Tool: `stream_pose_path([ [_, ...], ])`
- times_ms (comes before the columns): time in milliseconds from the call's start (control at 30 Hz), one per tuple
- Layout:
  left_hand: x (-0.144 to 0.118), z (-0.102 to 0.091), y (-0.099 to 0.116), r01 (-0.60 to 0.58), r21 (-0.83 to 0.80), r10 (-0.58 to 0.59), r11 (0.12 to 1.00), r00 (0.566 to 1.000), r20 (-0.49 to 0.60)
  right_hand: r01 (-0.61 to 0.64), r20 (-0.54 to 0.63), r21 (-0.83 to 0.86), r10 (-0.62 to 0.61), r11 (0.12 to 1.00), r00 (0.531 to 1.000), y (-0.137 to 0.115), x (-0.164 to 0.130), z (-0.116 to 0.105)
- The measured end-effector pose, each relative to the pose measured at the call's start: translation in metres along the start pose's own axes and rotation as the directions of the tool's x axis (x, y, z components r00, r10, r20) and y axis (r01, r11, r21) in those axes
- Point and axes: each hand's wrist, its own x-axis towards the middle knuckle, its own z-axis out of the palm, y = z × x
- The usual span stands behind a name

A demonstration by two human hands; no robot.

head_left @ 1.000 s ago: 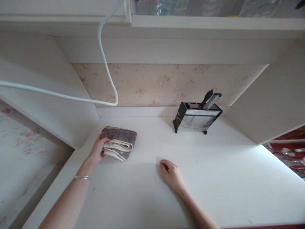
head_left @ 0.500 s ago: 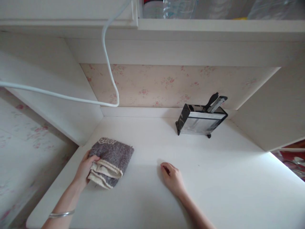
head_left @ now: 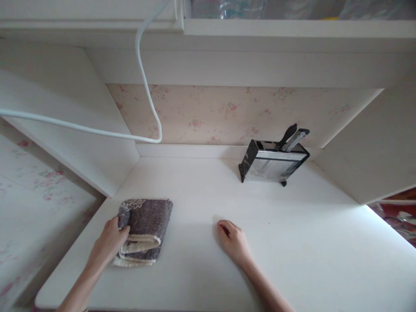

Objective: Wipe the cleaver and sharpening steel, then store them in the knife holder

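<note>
Head view, left hand (head_left: pixel 108 240) grip clamped on folded towel (head_left: pixel 143 229), right hand (head_left: pixel 234 240) curled, resting on counter (head_left: pixel 292 242)

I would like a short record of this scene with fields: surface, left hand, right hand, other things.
surface: white desk top under a shelf
left hand: left hand grips the left edge of a folded grey and cream cloth lying flat on the desk
right hand: right hand rests on the desk, fingers curled, holding nothing
other things: black and silver holder with tools by the back wall; white cable hanging above
</note>
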Motion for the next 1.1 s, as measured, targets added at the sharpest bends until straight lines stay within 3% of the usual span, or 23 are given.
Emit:
stream_pose_path([
  [400,-0.012,-0.006,0.008,0.055,-0.069,-0.054,0.996,0.998,0.017,0.022,-0.009,-0.005,-0.022,1.000,1.000,-0.001,-0.001,-0.001],
  [500,-0.027,-0.003,0.025,0.064,-0.255,-0.041,0.965,0.995,0.095,0.026,-0.002,-0.006,-0.026,1.000,1.000,-0.001,0.000,0.000],
  [600,-0.044,0.006,0.049,0.002,-0.464,0.086,0.886,0.982,0.169,0.027,-0.001,-0.007,-0.027,1.000,1.000,-0.001,0.000,0.000],
  [700,-0.053,0.015,0.066,-0.051,-0.502,0.122,0.863,0.986,0.110,0.027,-0.011,0.000,-0.027,1.000,1.000,-0.001,-0.001,0.000],
  [833,-0.055,0.025,0.069,-0.095,-0.493,0.101,0.865,0.995,-0.015,0.031,-0.011,0.008,-0.031,0.999,0.999,-0.001,-0.004,-0.001],
  [1000,-0.068,0.029,0.068,-0.082,-0.499,0.113,0.863,0.993,0.034,0.040,-0.011,-0.007,-0.040,0.999,0.999,0.000,-0.003,-0.001],
  [1067,-0.077,0.023,0.073,-0.181,-0.397,0.144,0.900,0.982,-0.122,0.045,-0.016,-0.016,-0.045,0.999,0.999,-0.001,-0.002,0.000],
  [1100,-0.083,0.019,0.077,-0.243,-0.314,0.172,0.918,0.956,-0.237,0.044,-0.018,-0.020,-0.044,0.999,0.999,-0.001,-0.002,0.000],
])
